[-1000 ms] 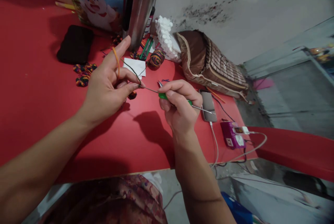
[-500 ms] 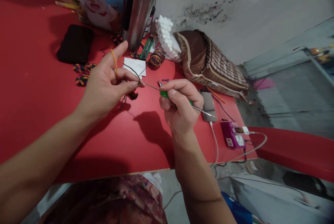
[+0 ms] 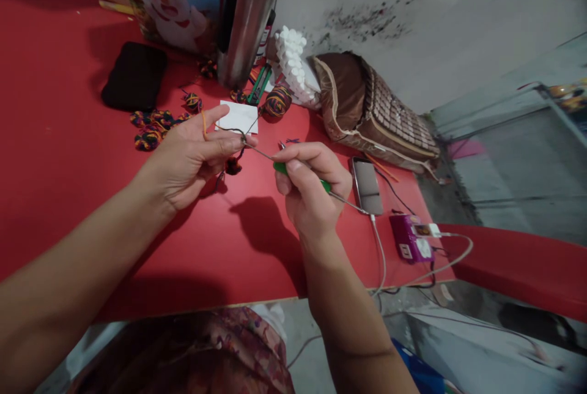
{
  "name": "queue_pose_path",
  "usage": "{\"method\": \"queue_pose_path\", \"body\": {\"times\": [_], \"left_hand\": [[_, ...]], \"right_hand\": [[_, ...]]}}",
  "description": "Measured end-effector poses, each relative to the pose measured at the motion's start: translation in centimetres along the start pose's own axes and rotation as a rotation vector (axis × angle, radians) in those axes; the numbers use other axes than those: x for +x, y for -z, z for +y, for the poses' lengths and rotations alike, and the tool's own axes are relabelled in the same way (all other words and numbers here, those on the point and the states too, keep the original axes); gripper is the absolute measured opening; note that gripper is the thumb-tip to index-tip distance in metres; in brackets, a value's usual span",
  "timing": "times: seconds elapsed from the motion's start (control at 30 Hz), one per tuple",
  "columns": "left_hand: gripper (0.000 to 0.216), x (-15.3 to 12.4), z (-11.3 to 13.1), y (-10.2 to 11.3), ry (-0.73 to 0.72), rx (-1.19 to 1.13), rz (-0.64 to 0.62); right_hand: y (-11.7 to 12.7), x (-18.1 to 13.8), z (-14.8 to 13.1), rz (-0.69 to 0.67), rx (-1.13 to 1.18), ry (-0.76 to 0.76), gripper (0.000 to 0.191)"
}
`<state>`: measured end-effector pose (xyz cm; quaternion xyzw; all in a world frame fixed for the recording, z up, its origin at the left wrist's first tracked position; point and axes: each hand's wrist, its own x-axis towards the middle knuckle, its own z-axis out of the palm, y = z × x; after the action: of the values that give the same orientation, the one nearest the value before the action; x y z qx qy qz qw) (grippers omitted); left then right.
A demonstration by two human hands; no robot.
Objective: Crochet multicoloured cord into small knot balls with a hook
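My right hand [image 3: 316, 189] is closed around the green handle of a crochet hook [image 3: 280, 167], its thin metal shaft pointing left. A second metal end sticks out behind the hand, to the lower right. The hook's tip meets a small dark piece of crochet [image 3: 233, 165] pinched between the thumb and fingers of my left hand [image 3: 192, 158]. Orange yarn [image 3: 204, 125] loops over the left index finger, which is stretched out. A dark strand runs from the work towards a multicoloured yarn ball [image 3: 277, 101]. The stitch at the tip is too small to make out.
Crocheted multicoloured pieces [image 3: 149, 129] and a black case [image 3: 134, 77] lie left on the red table [image 3: 197, 259]. A steel flask [image 3: 250, 21], white paper [image 3: 242, 117] and a green cutter [image 3: 259, 84] are behind. On the right are a brown bag [image 3: 376, 112], a phone [image 3: 367, 186] and a purple power block [image 3: 410, 238].
My left index finger has come down, and that hand has turned slightly. My right hand has shifted a little left with the hook.
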<state>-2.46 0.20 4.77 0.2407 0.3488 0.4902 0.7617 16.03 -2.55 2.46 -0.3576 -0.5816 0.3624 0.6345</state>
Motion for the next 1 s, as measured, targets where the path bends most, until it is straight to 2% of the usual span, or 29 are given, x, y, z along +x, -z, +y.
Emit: {"method": "queue_pose_path", "body": {"times": [0.1,0.23,0.47,0.73,1.0], "left_hand": [[0.105,-0.2,0.0,-0.8,-0.062,0.056,0.102],[0.098,-0.1,-0.1,-1.2,-0.058,0.115,0.169],[0.098,0.3,-0.4,-0.4,-0.096,0.231,0.094],[0.102,-0.2,-0.1,-1.5,-0.060,0.128,0.180],[0.112,-0.4,0.1,-1.1,-0.014,0.102,0.133]], "right_hand": [[0.0,0.0,-0.1,-0.001,0.014,0.010,0.013],[0.0,-0.1,-0.2,0.018,-0.010,-0.001,0.012],[0.1,-0.1,-0.2,0.030,-0.068,-0.003,0.014],[0.0,0.1,-0.2,0.023,-0.013,0.023,0.014],[0.1,0.0,-0.2,0.031,-0.038,-0.007,0.013]]}}
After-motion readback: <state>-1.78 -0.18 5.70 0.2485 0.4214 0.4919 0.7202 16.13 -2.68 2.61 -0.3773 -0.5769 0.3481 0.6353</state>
